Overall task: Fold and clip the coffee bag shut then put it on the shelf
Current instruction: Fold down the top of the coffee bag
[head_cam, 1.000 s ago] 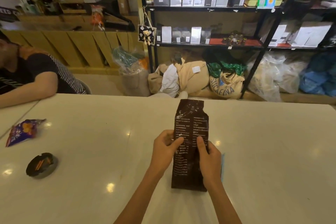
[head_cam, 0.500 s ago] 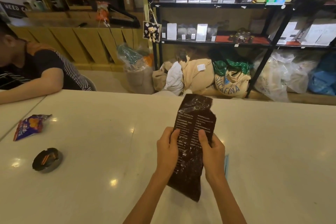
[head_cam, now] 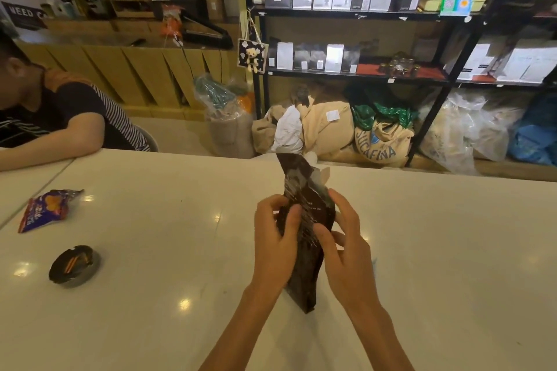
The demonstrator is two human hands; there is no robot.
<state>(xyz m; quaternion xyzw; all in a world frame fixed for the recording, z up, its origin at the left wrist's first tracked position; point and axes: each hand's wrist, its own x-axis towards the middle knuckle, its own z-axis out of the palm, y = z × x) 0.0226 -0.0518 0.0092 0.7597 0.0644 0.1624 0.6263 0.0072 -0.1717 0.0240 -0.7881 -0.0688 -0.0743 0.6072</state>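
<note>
Gripping the coffee bag with both hands

Left hand (head_cam: 275, 245) curls its fingers (head_cam: 291, 217) closed around the dark coffee bag's (head_cam: 304, 262) left edge. Between the hands, the bag stands tilted, its bottom corner touching the white worktop (head_cam: 150, 295). Right hand (head_cam: 346, 253) pinches the right edge, fingers partly spread.

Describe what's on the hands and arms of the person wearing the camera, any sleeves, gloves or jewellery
Both forearms are bare as far as the frame shows: no sleeves reach into view. The left hand and right hand wear no gloves, and no rings, watch or bracelets show on the sides facing the camera. Fingernails look short and unpainted.
</note>
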